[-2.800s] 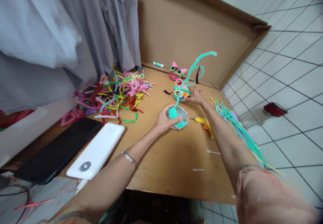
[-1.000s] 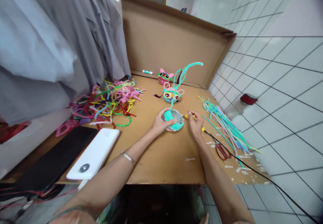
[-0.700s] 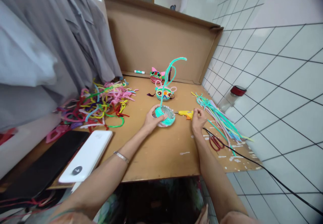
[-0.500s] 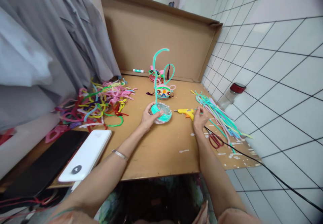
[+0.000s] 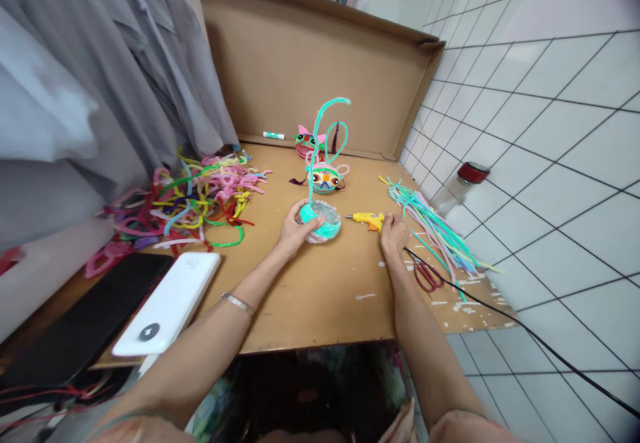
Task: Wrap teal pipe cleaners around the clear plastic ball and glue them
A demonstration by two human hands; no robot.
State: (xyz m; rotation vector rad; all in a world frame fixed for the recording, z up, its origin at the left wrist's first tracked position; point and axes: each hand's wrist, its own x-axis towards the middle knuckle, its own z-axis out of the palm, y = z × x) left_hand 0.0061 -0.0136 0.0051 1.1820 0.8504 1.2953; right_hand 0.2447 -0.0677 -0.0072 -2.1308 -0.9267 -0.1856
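My left hand [image 5: 295,230] is closed on the near left side of a small round bowl [image 5: 330,212] wound with turquoise pipe cleaner, its thumb over the rim. From the bowl a long turquoise pipe cleaner [image 5: 316,138] rises and curls at the top. To the right my right hand [image 5: 395,234] has its fingers closed around the handle of a yellow hot glue gun [image 5: 365,218], whose nozzle points left toward the bowl. Most of the handle is hidden by the fingers.
Behind the bowl sit two colourful pipe-cleaner animal faces [image 5: 325,180]. Loose pipe cleaners [image 5: 200,196] pile at left, with straight ones [image 5: 440,230] at right. Red-handled scissors [image 5: 426,275], a black cord [image 5: 500,315], a lidded jar [image 5: 457,190] and a white power bank [image 5: 167,306] lie around.
My right hand has come down and closed around the glue gun's handle. The left hand keeps the bowl in place, while the upright pipe cleaner's tip has swung to the right.
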